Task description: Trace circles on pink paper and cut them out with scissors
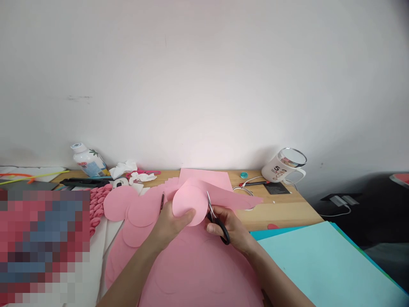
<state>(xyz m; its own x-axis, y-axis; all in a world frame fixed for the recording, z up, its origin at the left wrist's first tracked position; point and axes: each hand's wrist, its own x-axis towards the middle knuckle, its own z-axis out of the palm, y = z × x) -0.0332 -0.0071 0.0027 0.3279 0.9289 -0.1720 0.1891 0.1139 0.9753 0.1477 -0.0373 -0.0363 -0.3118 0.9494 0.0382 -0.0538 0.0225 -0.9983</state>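
Paper disc point(189, 201) — pale pink, plain, round

**Dark characters on the steel-rimmed white mug point(280, 169)**

Beyond and to the right of the scissors point(216, 221) in your right hand point(232, 227), you can make out a dark "5" on that mug's side, with what looks like "20" next to it; the remaining characters are unclear. Just on the near side of the mug, a black card point(277, 188) bears pale print too small for you to read. Far out to the left, beyond your left hand point(174, 222), a white plastic bottle point(91, 162) shows you red lettering on its label, but you cannot spell it out.
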